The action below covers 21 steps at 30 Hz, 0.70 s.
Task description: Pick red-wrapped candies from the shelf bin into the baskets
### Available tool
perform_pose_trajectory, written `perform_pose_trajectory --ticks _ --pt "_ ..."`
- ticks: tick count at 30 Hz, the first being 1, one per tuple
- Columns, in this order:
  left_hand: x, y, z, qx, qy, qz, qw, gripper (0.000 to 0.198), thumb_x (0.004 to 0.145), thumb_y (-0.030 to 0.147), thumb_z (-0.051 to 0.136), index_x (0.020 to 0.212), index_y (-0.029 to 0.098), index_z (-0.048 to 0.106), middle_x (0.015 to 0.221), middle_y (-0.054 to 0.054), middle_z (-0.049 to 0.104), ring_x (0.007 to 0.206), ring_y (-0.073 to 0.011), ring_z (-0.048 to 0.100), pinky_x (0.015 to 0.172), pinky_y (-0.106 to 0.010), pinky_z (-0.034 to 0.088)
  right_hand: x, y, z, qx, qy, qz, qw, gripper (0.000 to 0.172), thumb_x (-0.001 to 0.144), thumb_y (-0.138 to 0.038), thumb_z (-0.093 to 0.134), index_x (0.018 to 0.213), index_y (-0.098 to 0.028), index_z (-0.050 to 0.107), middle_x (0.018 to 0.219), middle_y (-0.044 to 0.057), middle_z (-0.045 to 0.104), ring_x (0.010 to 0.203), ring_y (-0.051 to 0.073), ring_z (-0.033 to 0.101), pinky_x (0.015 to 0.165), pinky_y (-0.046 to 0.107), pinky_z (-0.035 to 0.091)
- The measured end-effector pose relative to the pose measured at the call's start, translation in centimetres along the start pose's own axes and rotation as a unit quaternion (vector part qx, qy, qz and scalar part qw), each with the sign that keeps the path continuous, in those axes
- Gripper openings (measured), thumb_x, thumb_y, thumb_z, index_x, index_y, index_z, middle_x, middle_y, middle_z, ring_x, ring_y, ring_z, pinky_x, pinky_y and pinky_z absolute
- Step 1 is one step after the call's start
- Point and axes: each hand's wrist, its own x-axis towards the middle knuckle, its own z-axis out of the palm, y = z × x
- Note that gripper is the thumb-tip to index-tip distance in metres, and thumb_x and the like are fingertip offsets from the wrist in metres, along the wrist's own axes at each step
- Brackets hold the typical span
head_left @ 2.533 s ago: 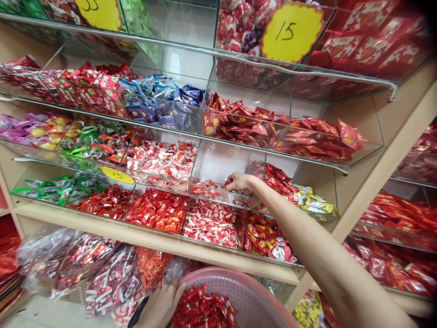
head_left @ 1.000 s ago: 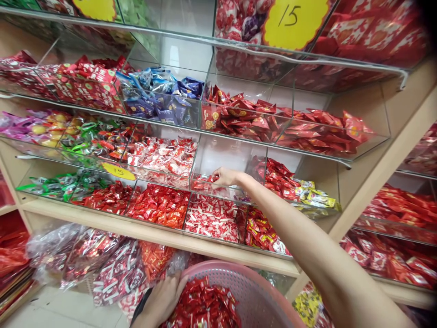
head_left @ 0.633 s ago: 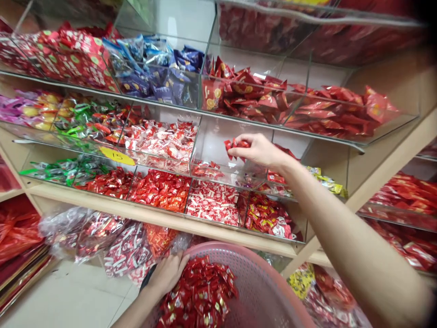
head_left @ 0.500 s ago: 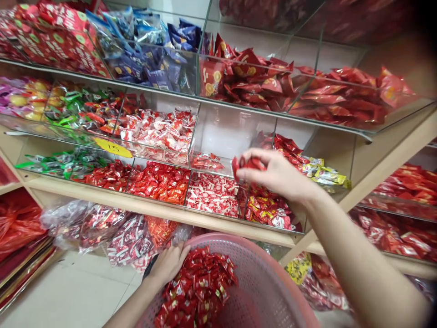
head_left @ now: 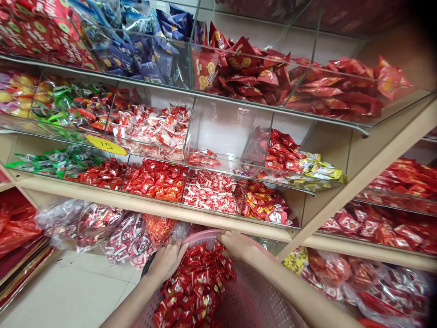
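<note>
Left hand [head_left: 164, 262] has its fingers hooked over the left rim of a round pink perforated plastic basket [head_left: 251, 296]. Right hand [head_left: 237, 245] is at the far rim, fingers curled down beside the pile of small shiny red wrapped candies [head_left: 198, 287] inside; can't tell if it's pinching anything. Beyond: pale wooden shelf rail [head_left: 150, 207], yellow scalloped "15" tag [head_left: 105, 145].

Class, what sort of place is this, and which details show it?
Probably a sweet shop: wrapped sweets sorted into clear compartments, a yellow tag reading 15, and filled plastic bags below.
</note>
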Motion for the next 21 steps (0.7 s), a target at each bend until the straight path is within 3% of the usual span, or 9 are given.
perform_pose_trajectory --ticks 6,12,18,21 --pt "-0.2 0.2 -0.5 0.003 -0.022 -0.014 1.000 0.054 0.087 0.050 0.011 0.108 0.019 0.049 0.089 -0.011 0.067 0.087 -0.0244 0.063 0.073 -0.032 0.043 0.9 -1.0 1.5 -0.040 -0.008 0.003 0.999 0.030 0.074 -0.022 0.056 0.102 -0.012 0.057 0.101 0.013 0.061 0.096 0.025 0.056 0.080 0.032 0.042" --pt "-0.2 0.3 -0.6 0.004 -0.020 -0.014 1.000 0.054 0.087 0.051 0.010 0.107 0.019 0.050 0.089 -0.011 0.066 0.087 -0.0254 0.062 0.074 -0.034 0.043 -0.5 -0.5 -0.1 0.019 0.037 0.033 0.999 0.028 0.073 -0.023 0.052 0.099 -0.013 0.059 0.104 0.012 0.059 0.094 0.022 0.056 0.078 0.029 0.042" --pt "-0.2 0.3 -0.3 0.012 -0.015 -0.011 1.000 0.055 0.087 0.051 0.010 0.105 0.019 0.050 0.085 -0.010 0.067 0.085 -0.0255 0.063 0.073 -0.034 0.043 -1.4 -1.5 1.1 0.040 -0.051 0.050 0.997 0.028 0.066 -0.029 0.058 0.089 -0.014 0.063 0.096 0.011 0.063 0.087 0.024 0.059 0.072 0.030 0.044" --pt "-0.1 0.2 -0.3 0.007 -0.014 -0.010 1.000 0.054 0.087 0.051 0.011 0.104 0.018 0.050 0.085 -0.010 0.067 0.086 -0.0249 0.063 0.073 -0.033 0.043 -1.2 -2.1 2.0 0.045 -0.040 0.064 0.996 0.034 0.064 -0.023 0.060 0.096 -0.013 0.059 0.099 0.012 0.062 0.091 0.024 0.058 0.073 0.028 0.044"
